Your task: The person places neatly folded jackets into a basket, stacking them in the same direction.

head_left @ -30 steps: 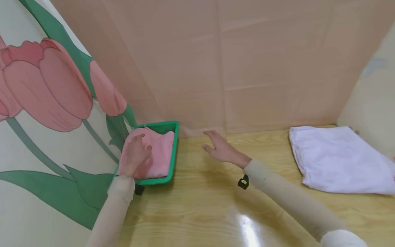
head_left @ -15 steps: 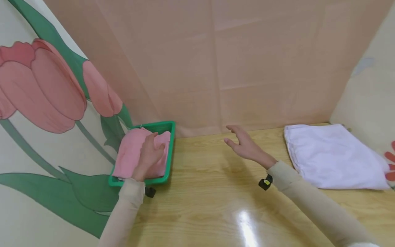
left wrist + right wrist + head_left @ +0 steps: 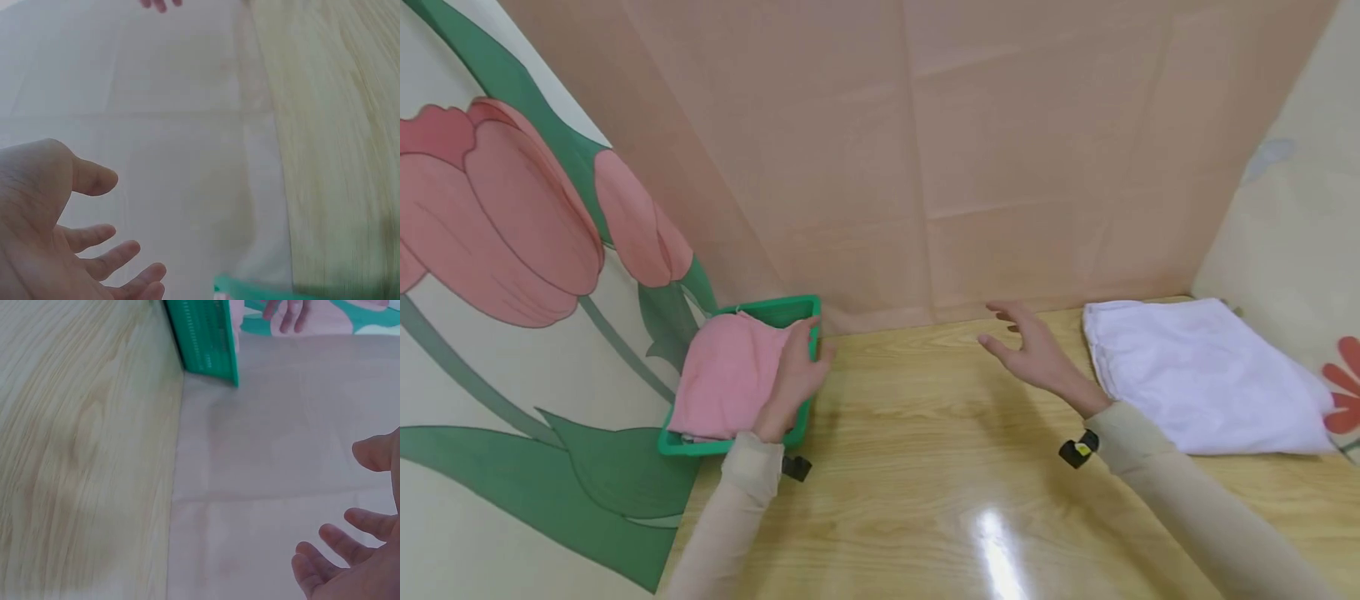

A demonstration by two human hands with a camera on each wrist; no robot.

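Observation:
A folded pink cloth (image 3: 726,371) lies in a green plastic basket (image 3: 696,447) at the left of the wooden surface. Over the basket's right side is my left hand (image 3: 793,371), its fingers loosely spread and holding nothing; it overlaps the cloth's right part in the head view. My right hand (image 3: 1033,350) hovers above the wood between the basket and a folded white cloth (image 3: 1202,375), fingers relaxed and apart, nothing in them. The right wrist view shows the basket's green side wall (image 3: 203,337) beyond that hand's spread fingers (image 3: 344,544).
Behind the wooden surface (image 3: 910,467) hangs a pinkish-tan sheet (image 3: 925,167). A wall painted with tulips (image 3: 535,217) borders the left side, close to the basket. On the right stands a pale wall (image 3: 1292,225) with a red flower.
Both hands have moved to the right, the left from over the pink cloth to the basket's right side, the right toward the white cloth. The view has turned slightly right; the cloths stay put.

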